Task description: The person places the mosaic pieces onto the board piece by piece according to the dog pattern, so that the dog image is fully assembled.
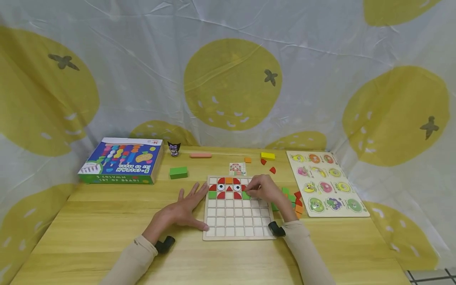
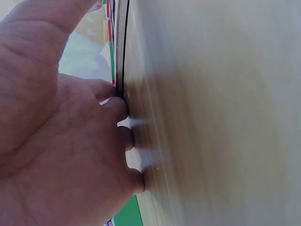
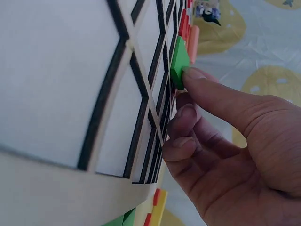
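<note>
A wooden grid board (image 1: pixel 235 212) lies on the table, its upper rows holding red, green and orange tiles and two round eye tiles (image 1: pixel 237 187). My left hand (image 1: pixel 182 211) rests along the board's left side, fingers spread, the thumb at the lower left corner and the fingertips by the upper left edge. With thumb and curled fingers, my right hand (image 1: pixel 265 190) pinches a green square tile (image 3: pixel 179 63) at the third row, right of a red piece. That tile is over its cell in the right wrist view. Another green tile (image 1: pixel 212 194) sits at the row's left end.
Behind the board lies a small pattern card (image 1: pixel 237 169). Loose red, green and orange tiles (image 1: pixel 298 209) are heaped to the right, beside a fruit puzzle board (image 1: pixel 325 184). A bead-set box (image 1: pixel 122 160), a green block (image 1: pixel 178 173), a figurine (image 1: pixel 174 149) and a yellow block (image 1: pixel 268 156) stand around.
</note>
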